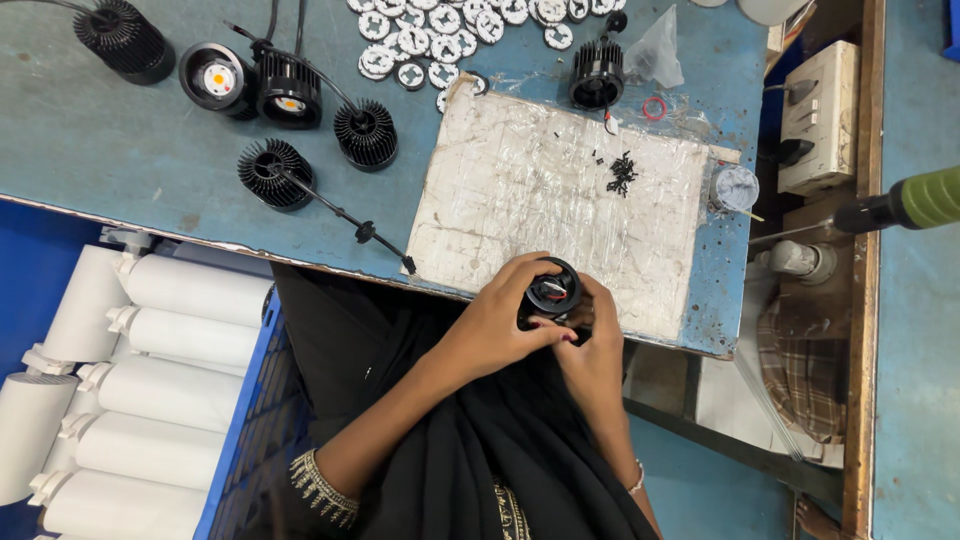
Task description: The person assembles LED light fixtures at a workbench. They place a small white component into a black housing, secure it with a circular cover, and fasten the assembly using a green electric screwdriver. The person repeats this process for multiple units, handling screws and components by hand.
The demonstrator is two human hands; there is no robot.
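Both hands hold one black round finned lamp body [551, 291] at the near edge of the blue table [130, 140]. My left hand [497, 322] wraps it from the left, fingers over its rim. My right hand [592, 345] cups it from the right and below. Red and black wires show inside its open top. It hovers over the near edge of a white plastic-covered mat [540, 190].
Several black finned lamp bodies [276, 172] with cables lie at the table's left. A pile of small round white discs [440, 30] sits at the far edge. Small black screws [621, 173] lie on the mat. White cylindrical housings [170, 390] fill a blue crate at left. A green-handled tool [905, 205] hangs at right.
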